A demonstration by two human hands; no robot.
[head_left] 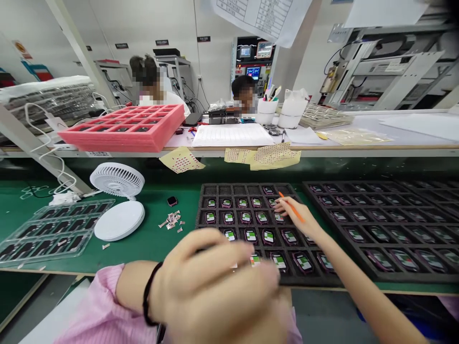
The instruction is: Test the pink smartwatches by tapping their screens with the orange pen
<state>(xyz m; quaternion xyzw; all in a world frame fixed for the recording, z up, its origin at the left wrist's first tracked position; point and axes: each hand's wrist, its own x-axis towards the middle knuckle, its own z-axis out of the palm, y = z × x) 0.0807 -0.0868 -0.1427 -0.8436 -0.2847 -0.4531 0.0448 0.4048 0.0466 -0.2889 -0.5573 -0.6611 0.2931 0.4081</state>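
Pinching a thin orange stick (pixel 300 216) at a slant, the right hand (pixel 292 213) reaches over a black compartment tray (pixel 222 190), whose pockets keep small screen modules (pixel 268 236) apart and face-up within reach. The left hand (pixel 215 282), blurred, hangs above the tray's near rows with fingers curled together; whether it pinches anything cannot be told. A second tray (pixel 394 191) sits just right on the green mat-covered surface (pixel 150 253), and a white fan (pixel 116 180) stands left.
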